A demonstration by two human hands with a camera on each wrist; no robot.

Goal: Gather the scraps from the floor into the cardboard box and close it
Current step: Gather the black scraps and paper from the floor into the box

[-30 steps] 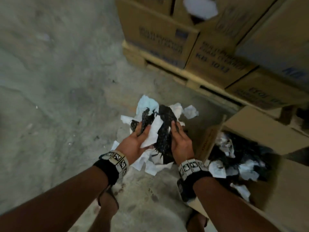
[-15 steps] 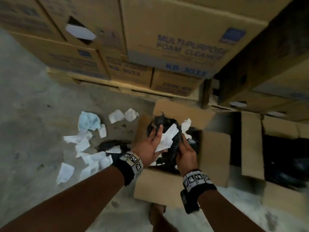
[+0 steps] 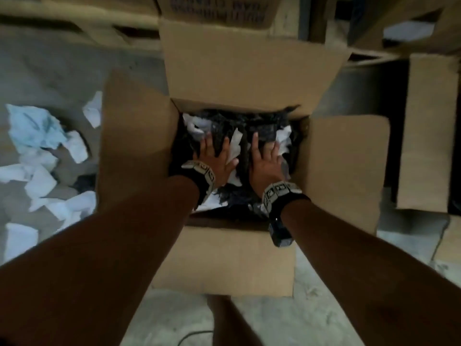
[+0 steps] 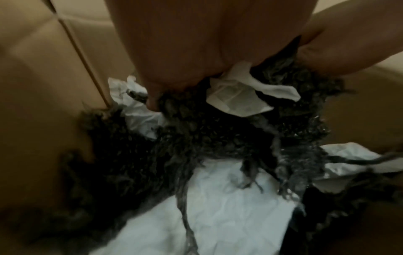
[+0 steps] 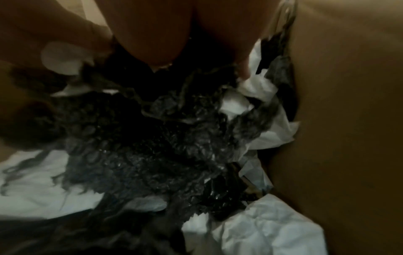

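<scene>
Both hands are down inside the open cardboard box (image 3: 249,78), palms on the pile. Left hand (image 3: 216,159): fingers spread flat, pressing black bubble-wrap scraps (image 4: 196,138) and a white paper scrap (image 3: 234,148) that sits between the two hands. Right hand (image 3: 265,163): fingers spread too, resting on the dark wrap near the box's right wall, white paper (image 5: 259,89) just beside the fingertips. Neither hand looks to be gripping anything, though both wrist views are blurred, so fingertip contact is hard to confirm.

All four box flaps are folded out: far, near, left, right. The box's fill is mixed black wrap and crumpled white paper (image 4: 229,215), up to about the rim at the far edge.

More white paper scraps on the floor (image 3: 42,176) lie off the box's left flap, plus a pale blue crumpled piece (image 3: 32,128) at the far left. One dark scrap (image 3: 84,182) lies against the left flap's edge.

Stacked cartons (image 3: 219,8) stand behind the box's far flap.
</scene>
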